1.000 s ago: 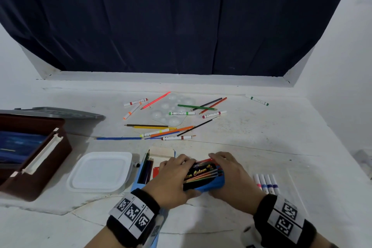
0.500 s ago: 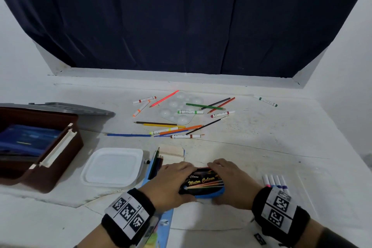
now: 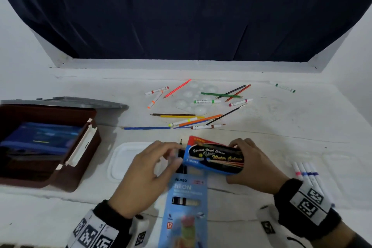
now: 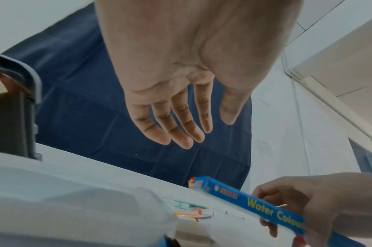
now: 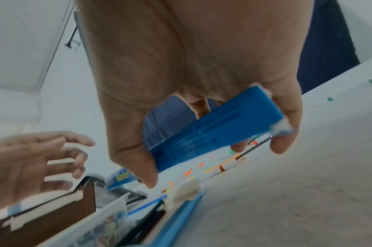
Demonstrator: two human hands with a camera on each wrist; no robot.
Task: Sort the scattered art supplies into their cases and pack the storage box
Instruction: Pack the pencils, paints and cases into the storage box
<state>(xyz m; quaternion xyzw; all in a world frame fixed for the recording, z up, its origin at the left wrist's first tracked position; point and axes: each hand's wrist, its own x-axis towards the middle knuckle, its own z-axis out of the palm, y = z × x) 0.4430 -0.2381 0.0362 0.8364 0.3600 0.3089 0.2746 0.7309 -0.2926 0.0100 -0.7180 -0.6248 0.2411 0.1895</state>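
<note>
My right hand (image 3: 253, 165) grips a blue water colour box (image 3: 215, 159) with a black label and holds it tilted just above the table. Thumb and fingers wrap its right end (image 5: 214, 132). My left hand (image 3: 153, 169) hovers beside the box's left end with its fingers spread and nothing in them (image 4: 180, 83). Under both hands lies a long light-blue pencil pack (image 3: 186, 207) with dark pencils sticking out of its far end. The brown storage box (image 3: 80, 167) stands open at the left with a blue case inside.
Loose coloured pencils, markers and a brush (image 3: 191, 119) lie scattered mid-table around a clear paint palette (image 3: 193, 98). A white plastic lid (image 3: 122, 159) sits left of my hands. Several white markers (image 3: 306, 173) lie at the right; one green marker (image 3: 284, 87) lies far back right.
Both hands were pressed on the water colour box on the table. Now my right hand has lifted it alone, and my left hand has let go and opened beside it.
</note>
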